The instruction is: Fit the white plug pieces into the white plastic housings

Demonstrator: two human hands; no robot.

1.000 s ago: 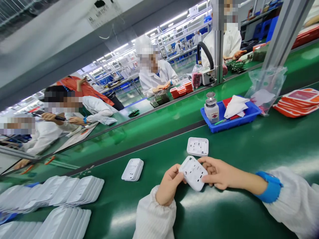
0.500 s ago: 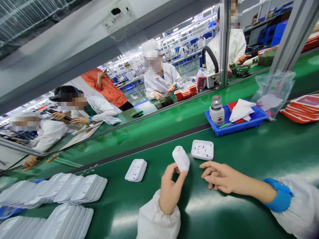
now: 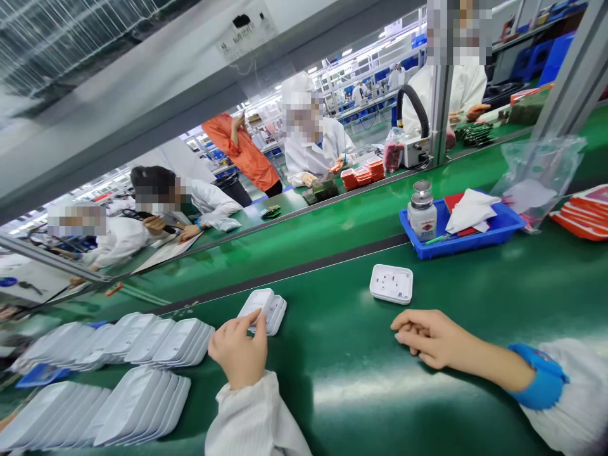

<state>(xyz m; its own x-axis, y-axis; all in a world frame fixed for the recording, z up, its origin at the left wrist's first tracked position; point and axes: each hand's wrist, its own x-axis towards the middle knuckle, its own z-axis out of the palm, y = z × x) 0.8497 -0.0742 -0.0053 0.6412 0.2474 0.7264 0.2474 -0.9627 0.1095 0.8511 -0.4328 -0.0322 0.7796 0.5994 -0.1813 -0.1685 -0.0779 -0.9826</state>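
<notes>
The white cover (image 3: 255, 303) sits at the near edge of the green belt (image 3: 342, 354), pinched between the thumb and fingers of the person's left hand (image 3: 237, 351), which is closed on it from below. It lies tilted against a second white housing (image 3: 276, 315) that rests flat on the belt, and the two are touching. I can't make out whether one lies on top of the other. Well off to the right, the right hand (image 3: 427, 339) rests on the belt with its fingers loosely curled and nothing in it, a blue wristband (image 3: 539, 380) showing at the cuff. Just beyond that hand lies a white socket plate (image 3: 391, 283), face up and on its own. To the left of the held cover, two rows of overlapping white covers (image 3: 142, 339) lean like fallen dominoes. Further back on the right stands a blue tray (image 3: 503, 229) holding a small pump bottle (image 3: 422, 214) and a crumpled white cloth (image 3: 468, 209). Beside the tray are a clear plastic bag (image 3: 541, 171) and a stack of red trays (image 3: 582, 215). Across the belt, co-workers in white coats (image 3: 313, 152) sit at their own bench.
</notes>
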